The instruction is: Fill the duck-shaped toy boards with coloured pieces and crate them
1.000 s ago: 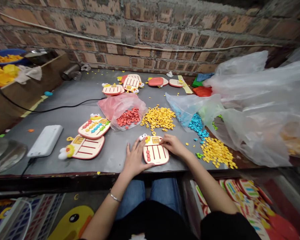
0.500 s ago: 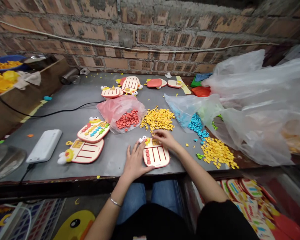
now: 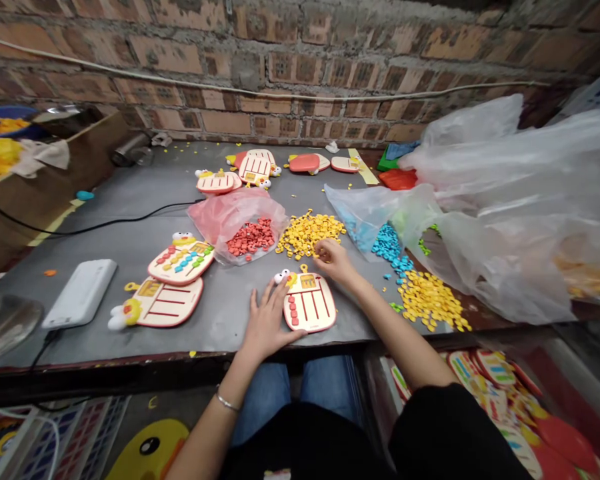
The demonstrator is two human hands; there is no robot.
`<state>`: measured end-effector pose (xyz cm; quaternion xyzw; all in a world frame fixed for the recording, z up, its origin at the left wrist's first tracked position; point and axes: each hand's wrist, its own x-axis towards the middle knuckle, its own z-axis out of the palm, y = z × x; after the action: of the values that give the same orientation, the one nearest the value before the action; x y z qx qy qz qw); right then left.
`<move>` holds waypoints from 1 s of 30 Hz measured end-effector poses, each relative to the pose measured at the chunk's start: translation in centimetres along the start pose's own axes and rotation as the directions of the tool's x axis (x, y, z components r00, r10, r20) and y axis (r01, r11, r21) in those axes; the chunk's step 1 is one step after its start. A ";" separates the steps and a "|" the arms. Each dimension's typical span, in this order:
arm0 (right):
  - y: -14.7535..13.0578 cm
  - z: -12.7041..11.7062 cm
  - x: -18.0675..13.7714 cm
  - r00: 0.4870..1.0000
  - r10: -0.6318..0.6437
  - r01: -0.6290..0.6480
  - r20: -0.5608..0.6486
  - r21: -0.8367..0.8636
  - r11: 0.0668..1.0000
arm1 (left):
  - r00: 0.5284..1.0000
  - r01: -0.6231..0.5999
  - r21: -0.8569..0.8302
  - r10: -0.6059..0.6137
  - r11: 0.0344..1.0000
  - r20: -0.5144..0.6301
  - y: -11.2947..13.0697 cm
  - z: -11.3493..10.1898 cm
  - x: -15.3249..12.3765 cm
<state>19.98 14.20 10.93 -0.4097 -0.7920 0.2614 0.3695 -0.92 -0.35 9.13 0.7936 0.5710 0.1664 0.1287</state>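
My left hand (image 3: 266, 320) holds the left side of a cream, red-edged toy board (image 3: 310, 303) flat on the table. Its thumb is along the near edge and its fingers are by the board's duck head with white eyes. Several red pieces (image 3: 293, 312) fill the leftmost slot of this board; the other slots show bare. Just beyond the board's top right, my right hand (image 3: 334, 261) has its fingers curled together at the near edge of a pile of small yellow pieces (image 3: 310, 233). What those fingers hold, if anything, is hidden.
Red pieces (image 3: 251, 238) spill from a pink bag; blue pieces (image 3: 387, 241) and more yellow pieces (image 3: 433, 300) lie right. Two boards (image 3: 183, 260) overlap at left near a white power bank (image 3: 80, 293). Large plastic bags (image 3: 520, 220) crowd the right, and a brick wall (image 3: 280, 53) stands behind.
My right hand has moved from the board's top edge up and away to the yellow pile, uncovering the board's upper panel. My left hand stays on the board. The view has shifted slightly.
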 end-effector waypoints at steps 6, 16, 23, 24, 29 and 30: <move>0.1 -0.7 -4.1 0.999 -0.021 0.022 0.039 -0.028 0.999 | 1.000 0.005 -0.005 -0.005 1.000 0.006 0.1 -0.1 0.0; -0.7 -0.7 -6.8 0.980 -0.137 0.157 0.141 -0.141 0.977 | 1.000 0.020 0.005 -0.020 1.000 0.014 0.0 0.1 0.0; -2.7 1.4 -5.7 0.975 -0.081 0.086 0.205 -0.017 0.996 | 1.000 0.014 0.007 -0.014 1.000 0.028 -0.1 0.0 0.0; -3.0 1.7 -5.4 0.971 -0.092 0.091 0.222 0.016 0.996 | 0.999 0.017 0.008 -0.017 1.000 0.028 0.0 0.0 0.0; -3.2 1.3 -3.9 0.859 -0.118 0.018 0.498 0.201 0.979 | 0.999 0.029 0.007 -0.029 1.000 0.028 0.1 -0.1 0.0; -3.0 1.2 -3.3 0.875 -0.088 -0.007 0.476 0.195 0.981 | 0.999 0.030 0.007 -0.030 1.000 0.030 0.1 -0.1 0.0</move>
<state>18.93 9.75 11.12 -0.2779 -0.8387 0.4218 0.2036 -0.87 -0.34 9.32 0.7878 0.5812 0.1507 0.1371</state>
